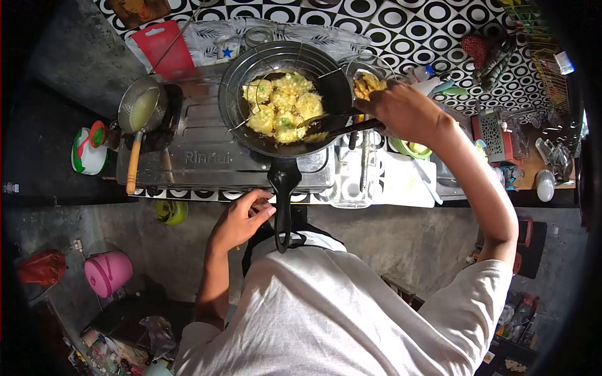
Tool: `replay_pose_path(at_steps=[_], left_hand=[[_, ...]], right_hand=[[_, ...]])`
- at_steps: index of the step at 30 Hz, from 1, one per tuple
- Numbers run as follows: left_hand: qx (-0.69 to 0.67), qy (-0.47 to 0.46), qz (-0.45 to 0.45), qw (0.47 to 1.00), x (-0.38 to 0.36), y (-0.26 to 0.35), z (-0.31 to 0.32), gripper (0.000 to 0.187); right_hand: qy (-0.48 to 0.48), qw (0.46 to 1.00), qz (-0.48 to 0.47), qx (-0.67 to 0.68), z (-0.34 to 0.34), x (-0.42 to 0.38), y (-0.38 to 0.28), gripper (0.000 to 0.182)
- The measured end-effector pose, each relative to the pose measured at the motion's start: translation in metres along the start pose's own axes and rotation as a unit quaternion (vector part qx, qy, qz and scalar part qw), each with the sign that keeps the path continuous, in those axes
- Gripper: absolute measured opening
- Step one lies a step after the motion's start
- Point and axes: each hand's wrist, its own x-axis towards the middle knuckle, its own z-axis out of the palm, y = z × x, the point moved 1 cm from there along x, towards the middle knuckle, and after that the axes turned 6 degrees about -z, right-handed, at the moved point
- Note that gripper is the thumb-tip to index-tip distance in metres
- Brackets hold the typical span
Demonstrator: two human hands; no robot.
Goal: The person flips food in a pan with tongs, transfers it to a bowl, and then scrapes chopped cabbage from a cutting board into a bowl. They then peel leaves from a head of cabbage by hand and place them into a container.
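Note:
My right hand (411, 113) grips dark tongs (351, 127) that reach from the right into a black wok (338, 94). The tips of the tongs are at the lower right of several yellow fritters (282, 105) in dark oil. Beside the wok's long black handle (285, 200), my left hand (241, 219) is at the stove's front edge, fingers curled and pinched. What they close on, if anything, is hidden. A wire rack (276, 56) spans the far side of the wok, which stands on the steel stove (194, 141).
A wood-handled strainer (133, 164) lies over the left burner. Browned fritters (369, 84) sit in a bowl beyond the wok's right side. A red cutting board (164, 50) leans at the back left. A box grater (491, 135) stands farther right.

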Motion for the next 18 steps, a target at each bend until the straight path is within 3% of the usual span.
replay_pose_path(at_steps=[3, 8, 11, 12, 13, 18], left_hand=[[0.004, -0.008, 0.003, 1.000, 0.000, 0.001, -0.002, 0.032], [0.000, -0.020, 0.002, 1.000, 0.000, 0.002, -0.001, 0.032], [-0.002, -0.025, 0.007, 1.000, 0.001, 0.003, -0.001, 0.032], [0.001, -0.025, 0.011, 1.000, 0.002, 0.001, -0.001, 0.032], [0.005, -0.028, 0.016, 0.999, 0.002, 0.001, -0.001, 0.032], [0.011, -0.018, -0.011, 1.000, 0.001, 0.004, 0.000, 0.030]], right_hand=[[0.019, 0.999, 0.027, 0.033, 0.025, -0.011, -0.005, 0.055], [0.178, 0.984, 0.015, 0.025, 0.064, -0.026, -0.012, 0.049], [0.151, 0.988, 0.023, 0.033, 0.070, -0.025, -0.007, 0.050], [0.074, 0.996, 0.043, 0.033, 0.057, -0.025, -0.008, 0.051], [0.120, 0.993, 0.003, -0.013, 0.072, -0.022, 0.006, 0.051], [0.070, 0.997, -0.015, -0.010, 0.030, -0.013, 0.017, 0.059]])
